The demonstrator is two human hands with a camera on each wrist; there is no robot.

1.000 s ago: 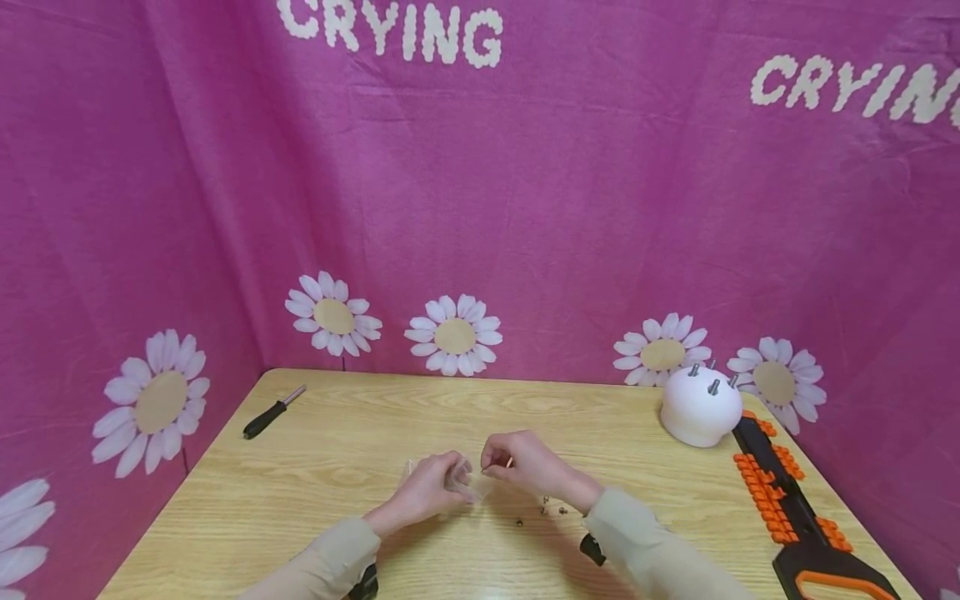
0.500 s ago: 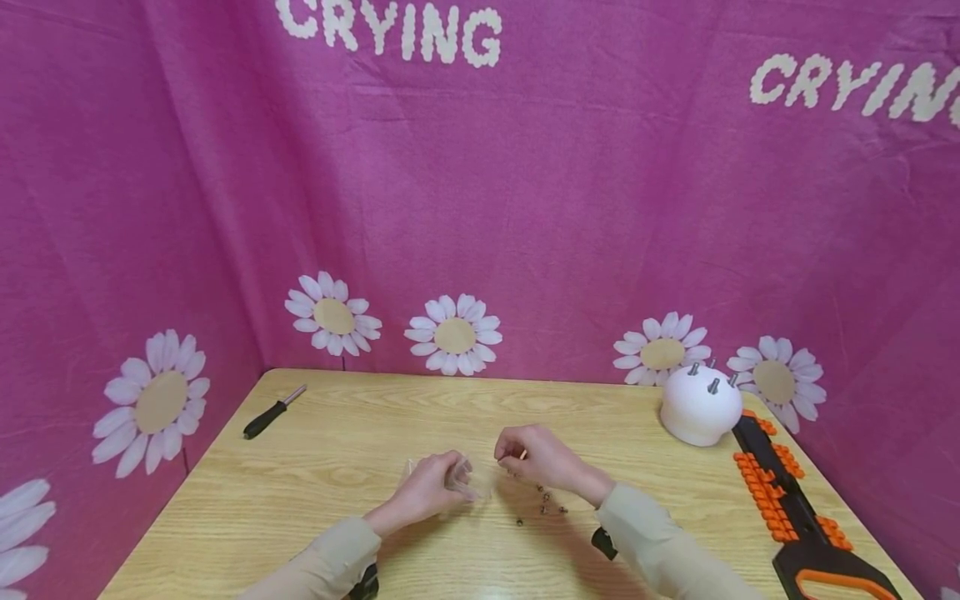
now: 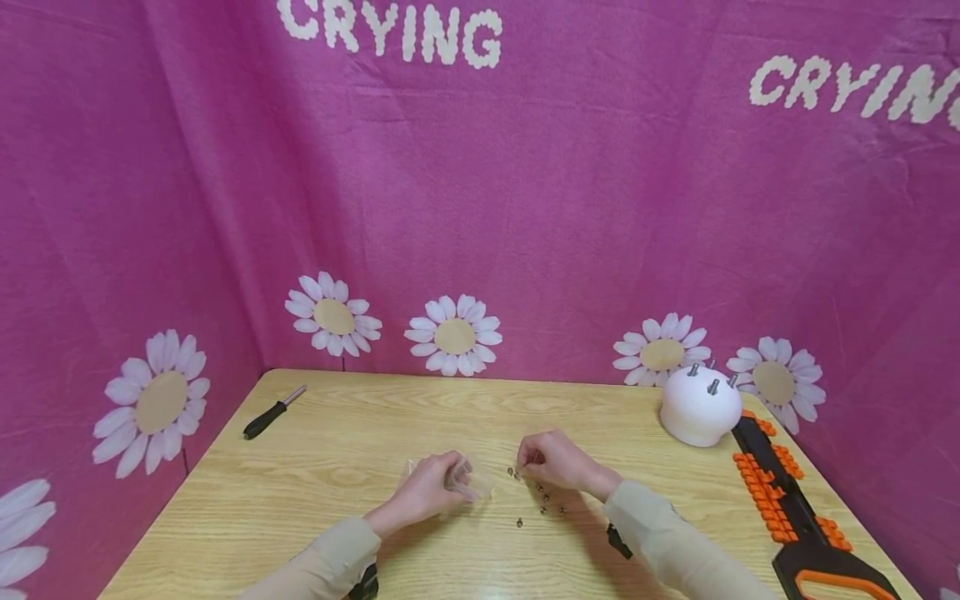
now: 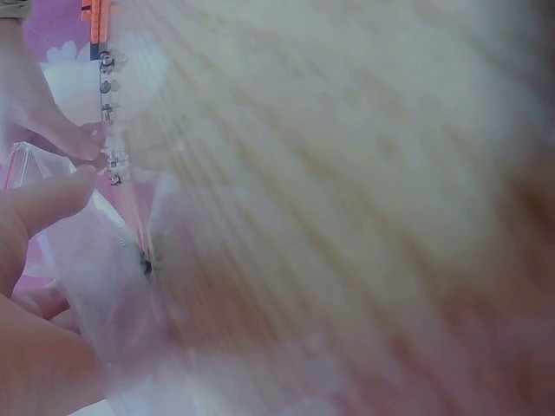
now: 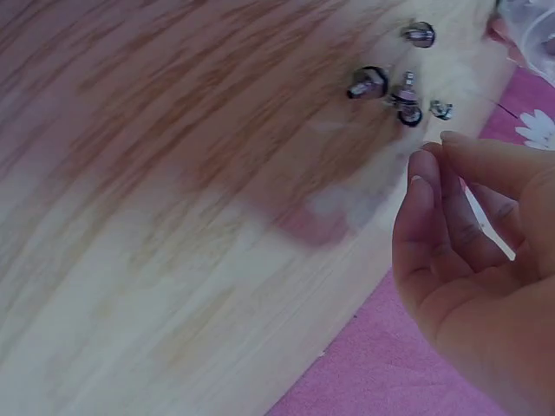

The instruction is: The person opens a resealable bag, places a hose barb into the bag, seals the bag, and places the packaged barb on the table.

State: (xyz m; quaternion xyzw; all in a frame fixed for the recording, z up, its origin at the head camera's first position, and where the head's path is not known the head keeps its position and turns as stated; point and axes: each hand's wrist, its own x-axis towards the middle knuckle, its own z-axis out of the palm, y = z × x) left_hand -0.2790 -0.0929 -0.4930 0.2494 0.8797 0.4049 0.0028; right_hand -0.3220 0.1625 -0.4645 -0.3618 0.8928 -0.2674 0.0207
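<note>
My left hand (image 3: 427,487) grips a clear plastic bag (image 4: 104,269) at the middle of the table, its thumb along the mouth of the bag. My right hand (image 3: 558,461) is close over the tabletop, with thumb and fingertips brought together beside several small metal screws (image 3: 543,509). Nothing shows between those fingertips in the right wrist view. There the screws (image 5: 368,82) have dark rings at one end and lie scattered just past the fingers. One lone screw (image 3: 520,522) is nearer the front.
A black-handled screwdriver (image 3: 264,419) lies at the far left. On the back right stands a white rounded object (image 3: 701,408) with metal pegs on top. Beside it, a long black piece with orange blocks and an orange-rimmed handle (image 3: 810,533) runs along the right edge. Pink cloth (image 3: 525,208) hangs behind.
My right hand has moved right, away from the mouth of the bag, and down toward the screws. Two screws behind it have come into sight. The left hand stays put with the bag.
</note>
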